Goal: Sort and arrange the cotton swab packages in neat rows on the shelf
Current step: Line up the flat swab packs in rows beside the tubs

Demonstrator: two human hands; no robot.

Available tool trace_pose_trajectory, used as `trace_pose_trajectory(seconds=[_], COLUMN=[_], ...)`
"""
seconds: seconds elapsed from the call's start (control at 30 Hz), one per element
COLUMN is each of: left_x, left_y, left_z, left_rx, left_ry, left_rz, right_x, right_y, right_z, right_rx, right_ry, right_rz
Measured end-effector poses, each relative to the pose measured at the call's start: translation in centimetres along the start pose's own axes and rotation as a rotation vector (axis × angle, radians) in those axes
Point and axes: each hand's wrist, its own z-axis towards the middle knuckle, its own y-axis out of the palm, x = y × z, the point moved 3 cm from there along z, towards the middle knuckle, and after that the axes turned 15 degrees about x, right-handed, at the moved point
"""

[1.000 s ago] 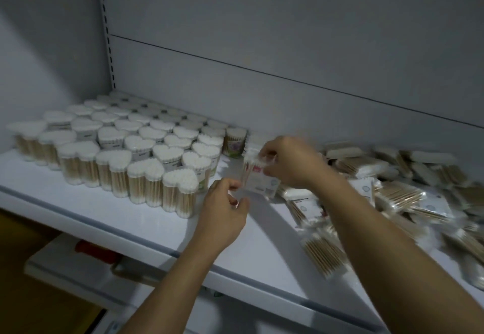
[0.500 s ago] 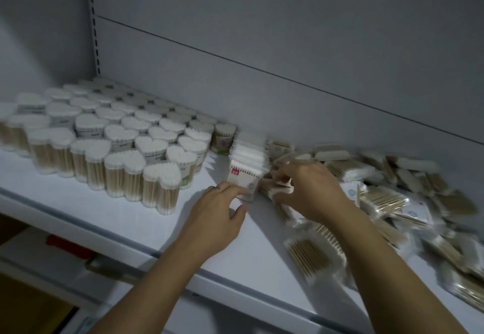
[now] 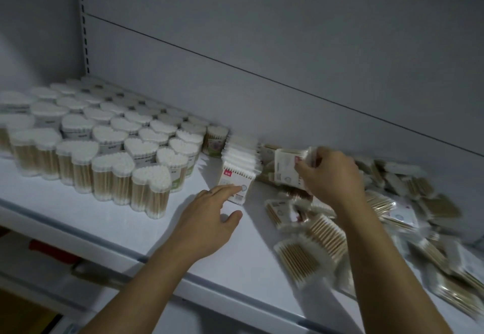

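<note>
A row of flat cotton swab packets (image 3: 239,162) stands upright on the white shelf (image 3: 86,210), running back toward the wall. My left hand (image 3: 209,216) touches the front packet of that row with straight fingertips. My right hand (image 3: 332,174) grips one flat packet (image 3: 285,168) and holds it up just right of the row. A loose heap of flat packets (image 3: 392,216) covers the shelf's right side. Heart-shaped swab tubs (image 3: 110,148) stand in rows on the left.
A single round tub (image 3: 216,141) stands at the back, between the heart tubs and the packet row. The grey back panel (image 3: 262,45) rises behind everything. A lower shelf with a red item (image 3: 52,248) shows below the front edge.
My right hand left the placed packet, reached into the heap and lifted another packet. My left hand slid up to steady the row's front packet. The view shifted slightly.
</note>
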Motion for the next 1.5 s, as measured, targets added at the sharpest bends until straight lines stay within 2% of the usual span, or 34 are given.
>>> trace_pose_trajectory(seconds=[0.07,0.17,0.27,0.37,0.43,0.53,0.7,0.9,0.97,1.03,1.17,1.3,1.37,1.5], left_x=[-0.2,-0.3,0.0,0.1,0.3,0.4,-0.2,-0.1,0.3,0.8,1.0,0.8,0.6,-0.2], left_y=[-0.2,-0.4,-0.8,-1.6,-1.7,-1.1,-1.0,-0.7,-0.7,-0.6,-0.5,-0.4,-0.4,-0.6], left_z=[0.1,0.2,0.2,0.0,0.0,0.0,0.3,0.0,0.0,-0.3,-0.2,-0.2,-0.2,0.1], left_rx=[0.021,0.074,0.114,0.2,0.252,0.207,0.187,0.141,0.158,0.157,0.095,0.07,0.059,0.071], left_ry=[-0.055,-0.083,-0.114,-0.048,-0.001,0.036,-0.008,0.037,0.072,0.126,0.099,0.085,0.068,-0.043], left_rz=[-0.04,-0.083,-0.151,-0.157,-0.12,-0.037,0.063,0.105,0.107,0.117,0.103,0.101,0.096,-0.003], right_x=[-0.3,-1.4,-3.3,-5.3,-6.0,-6.9,-8.0,-7.5,-5.9,-3.5,-0.2,0.0,-0.3,-0.7], right_y=[-1.1,-2.3,-2.0,0.6,2.2,4.1,5.9,5.8,4.6,3.5,4.1,6.2,6.4,4.3], right_z=[0.0,-0.6,-1.2,-2.8,-3.5,-3.6,-3.7,-4.9,-4.6,-3.7,-2.9,-4.0,-3.9,-3.1], right_rx=[-0.026,-0.057,-0.223,-0.321,-0.295,-0.232,-0.087,0.007,0.116,0.156,-0.123,-0.303,-0.288,-0.131], right_ry=[0.022,-0.098,-0.257,-0.271,-0.271,-0.356,-0.54,-0.545,-0.469,-0.394,-0.329,-0.323,-0.313,-0.241], right_rz=[0.12,0.172,0.153,0.186,0.233,0.241,0.105,0.151,0.184,0.104,-0.181,-0.328,-0.32,-0.218])
